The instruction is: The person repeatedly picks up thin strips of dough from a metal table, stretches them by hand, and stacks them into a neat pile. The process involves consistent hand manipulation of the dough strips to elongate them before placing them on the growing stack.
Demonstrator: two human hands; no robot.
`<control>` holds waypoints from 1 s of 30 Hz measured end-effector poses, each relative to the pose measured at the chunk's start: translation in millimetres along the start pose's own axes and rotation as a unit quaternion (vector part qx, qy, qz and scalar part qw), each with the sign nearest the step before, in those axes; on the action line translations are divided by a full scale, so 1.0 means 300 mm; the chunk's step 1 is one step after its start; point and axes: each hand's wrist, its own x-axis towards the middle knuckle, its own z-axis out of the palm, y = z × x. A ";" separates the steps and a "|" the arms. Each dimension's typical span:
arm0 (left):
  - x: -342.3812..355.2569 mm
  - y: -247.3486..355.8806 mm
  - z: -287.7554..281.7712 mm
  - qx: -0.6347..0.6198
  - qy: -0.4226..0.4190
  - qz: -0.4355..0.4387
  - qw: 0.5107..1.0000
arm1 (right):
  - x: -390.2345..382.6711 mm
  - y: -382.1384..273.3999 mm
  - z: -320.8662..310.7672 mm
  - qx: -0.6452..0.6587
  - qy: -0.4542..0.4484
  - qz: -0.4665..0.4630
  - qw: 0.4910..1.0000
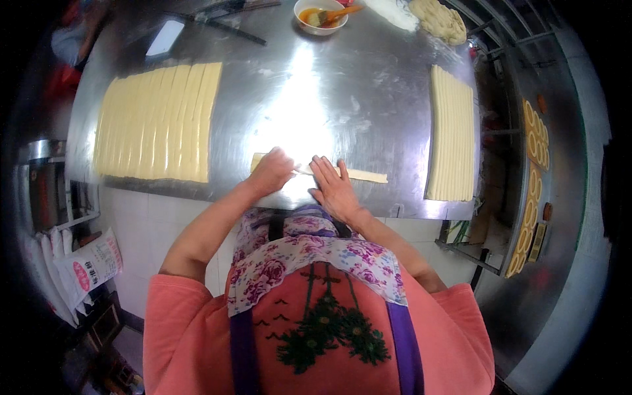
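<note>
A narrow strip of pale dough (pixel 370 176) lies crosswise near the front edge of the metal table (pixel 375 99). My left hand (pixel 271 172) is closed on the strip toward its left end, its fingers curled together. My right hand (pixel 334 189) rests on the strip just to the right, palm down with the fingers spread. Between the hands, a thin, whitish bit of the strip shows. To the left lies a wide sheet of yellow dough (pixel 158 125), cut lengthwise into several glossy strips. At the right edge sits another block of parallel dough strips (pixel 452 135).
A white bowl (pixel 321 30) with orange liquid and a brush stands at the back, near white flour (pixel 395 12) and a dough lump (pixel 440 20). Dark metal bars (pixel 230 29) and a white rectangular piece (pixel 166 38) lie back left. Right, trays hold ring-shaped pieces (pixel 528 210).
</note>
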 end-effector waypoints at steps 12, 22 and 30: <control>-0.078 -0.036 -0.034 0.014 0.002 -0.058 0.998 | 0.056 -0.045 0.057 0.011 0.075 -0.031 0.997; -0.120 -0.032 -0.176 0.059 0.076 -0.008 0.995 | 0.087 -0.081 0.061 0.022 0.059 -0.065 0.996; -0.212 -0.055 -0.116 0.078 0.098 -0.026 0.992 | 0.151 -0.156 0.053 0.024 -0.001 -0.061 0.998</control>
